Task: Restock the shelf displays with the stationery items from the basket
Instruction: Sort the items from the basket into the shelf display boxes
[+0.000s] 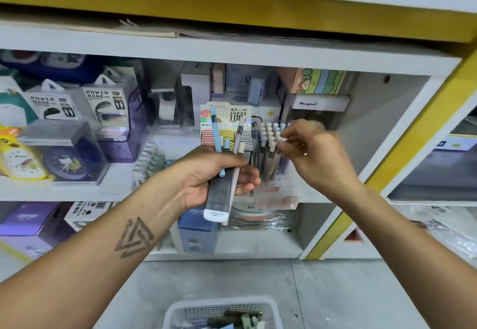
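My left hand grips a bundle of stationery in front of the middle shelf: a light blue pen, a beige mechanical pencil and a flat grey-striped lead case with a white cap. My right hand pinches the white top of a pen at the right side of the pen display rack, where several white-capped pens stand upright. The white mesh basket sits on the floor below, with several items inside.
A lead-refill display card stands behind the rack. Power bank boxes and clock boxes fill the shelf's left side. Boxes and wrapped packs lie on the lower shelf. A yellow-edged upright bounds the shelf on the right.
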### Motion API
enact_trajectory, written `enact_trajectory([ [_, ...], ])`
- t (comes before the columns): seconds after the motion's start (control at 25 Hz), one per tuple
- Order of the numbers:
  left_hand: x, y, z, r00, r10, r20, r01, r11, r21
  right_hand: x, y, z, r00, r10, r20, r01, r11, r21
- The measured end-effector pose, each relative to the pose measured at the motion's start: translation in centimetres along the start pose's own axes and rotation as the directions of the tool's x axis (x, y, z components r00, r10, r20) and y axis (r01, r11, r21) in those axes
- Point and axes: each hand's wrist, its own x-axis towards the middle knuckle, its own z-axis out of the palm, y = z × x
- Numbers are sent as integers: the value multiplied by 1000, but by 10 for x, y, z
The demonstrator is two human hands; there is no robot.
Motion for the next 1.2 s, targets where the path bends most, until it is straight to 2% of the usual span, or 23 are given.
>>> enact_trajectory([
  [0.12, 1, -1, 1, 1000, 7, -13, -7, 1000, -4, 0, -1, -2, 998, -13, 58, 10, 998, 62],
  [0.24, 2, -4, 2, 1000, 7, -29, -8, 1000, -19, -2, -6, -4, 991, -97, 92, 91, 994, 61],
  [0.48, 3, -7, 2, 1000, 11, -10, -11, 998, -65, -1, 0, -3, 984, -83, 157, 103, 987, -127],
  [0.56, 3, -9, 3, 999, 33, -6, -33, 999, -41, 1, -4, -4, 987, -99, 127, 120, 978, -172],
  [0.64, 2, -10, 3, 998, 62, 4, -62, 998, -5, 3, -16, -2, 996, -16, 83, 17, 1000, -17],
  [0.68, 2, -11, 4, 997, 77, 9, -77, 997, 8, 5, -23, 0, 989, 76, 124, -92, 988, 126],
  [0.76, 1, -12, 5, 994, 104, 30, -104, 994, 21, 6, -35, 6, 932, 235, 277, -329, 871, 365],
  [0.88, 0, -12, 5, 992, 112, 58, -111, 994, -13, 7, -40, 7, 870, 345, 352, -491, 677, 548],
  [0.96, 1, -11, 2, 994, 106, 35, -104, 992, -72, 10, -41, 0, 874, 396, 283, -477, 579, 662],
  [1.04, 2, -8, -3, 994, 99, -40, -103, 988, -115, 14, -37, -10, 885, 454, 100, -375, 569, 732],
  [1.12, 3, -5, -7, 989, 94, -113, -108, 986, -125, 14, -32, -18, 901, 427, -80, -262, 680, 685],
  [1.2, 3, -4, -10, 985, 82, -150, -101, 987, -121, 9, -27, -20, 933, 328, -147, -199, 812, 548],
])
